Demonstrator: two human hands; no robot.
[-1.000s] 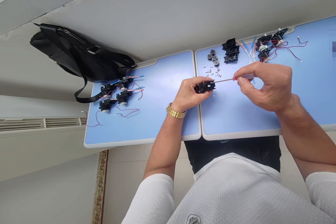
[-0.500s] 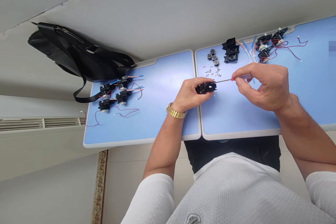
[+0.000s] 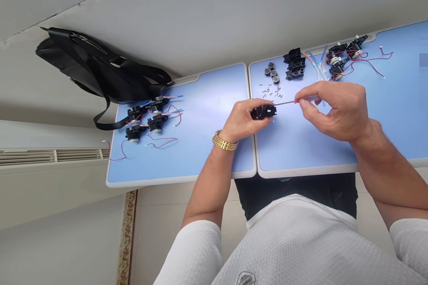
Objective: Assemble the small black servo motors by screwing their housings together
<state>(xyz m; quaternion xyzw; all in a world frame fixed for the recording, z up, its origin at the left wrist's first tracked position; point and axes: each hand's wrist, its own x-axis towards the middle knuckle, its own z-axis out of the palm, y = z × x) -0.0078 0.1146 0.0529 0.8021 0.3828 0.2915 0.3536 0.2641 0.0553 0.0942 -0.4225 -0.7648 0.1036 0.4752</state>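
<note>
My left hand, with a gold watch at its wrist, is closed around a small black plastic housing that has a white nub on its face. In my right hand a screwdriver is pinched by its clear red-tinted handle. Its thin metal shaft points left, and the tip meets the housing's upper right edge; the exact contact point is too small to make out. Just beyond the housing lie several loose screws and several small round metal motors.
Black housing shells sit at the back of the right blue table. Wired black assemblies lie behind my right hand. More of them rest on the left table, beside a black bag. A seam divides the tables.
Almost nothing differs. Both hands, the housing and the screwdriver stay in nearly the same place, with the screwdriver tip still at the housing.
</note>
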